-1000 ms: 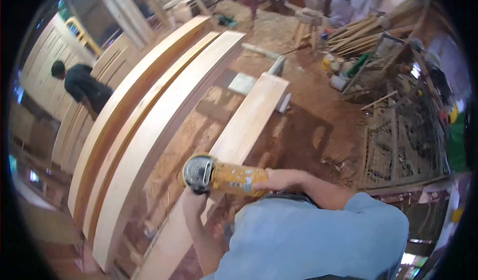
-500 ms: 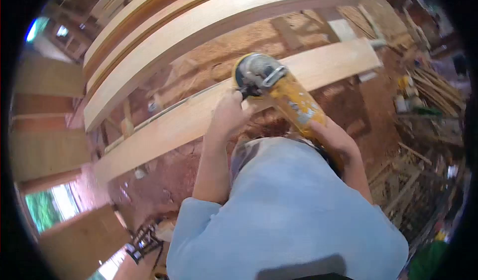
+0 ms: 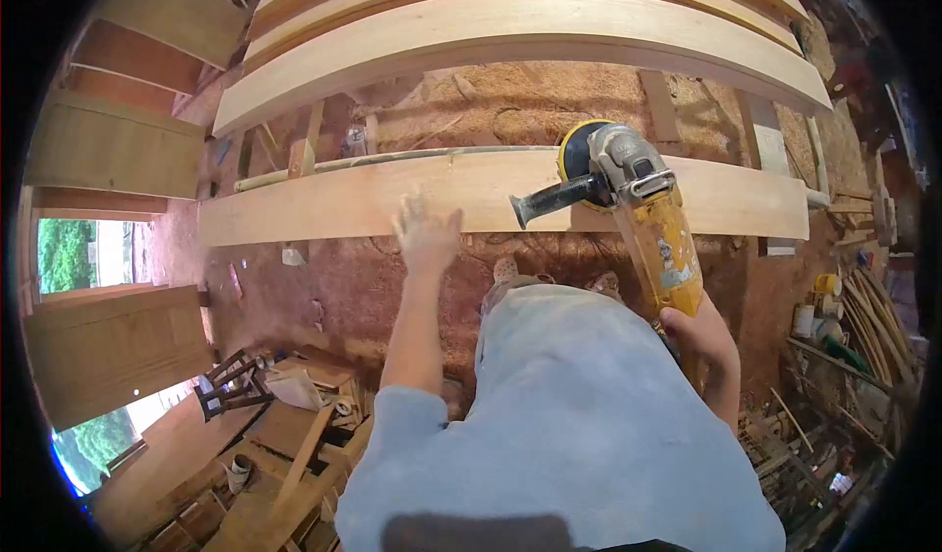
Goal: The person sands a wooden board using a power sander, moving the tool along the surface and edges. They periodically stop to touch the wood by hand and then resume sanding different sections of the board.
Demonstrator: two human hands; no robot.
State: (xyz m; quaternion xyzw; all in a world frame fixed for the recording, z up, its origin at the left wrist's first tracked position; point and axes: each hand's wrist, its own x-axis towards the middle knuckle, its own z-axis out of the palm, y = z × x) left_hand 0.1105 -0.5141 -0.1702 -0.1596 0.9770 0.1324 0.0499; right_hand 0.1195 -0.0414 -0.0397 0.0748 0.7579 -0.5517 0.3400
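Handle now free of the splayed, empty left hand, yellow grinder still in curled right hand.

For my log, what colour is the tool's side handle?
The side handle is black; head view.

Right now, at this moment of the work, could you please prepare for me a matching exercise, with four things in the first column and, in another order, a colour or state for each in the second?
Column 1
1. left hand
2. right hand
3. side handle
4. shirt

Column 2
A. light blue
B. gripping the yellow body of the power tool
C. fingers apart, holding nothing
D. black, with no hand on it

Right pairs: 1-C, 2-B, 3-D, 4-A
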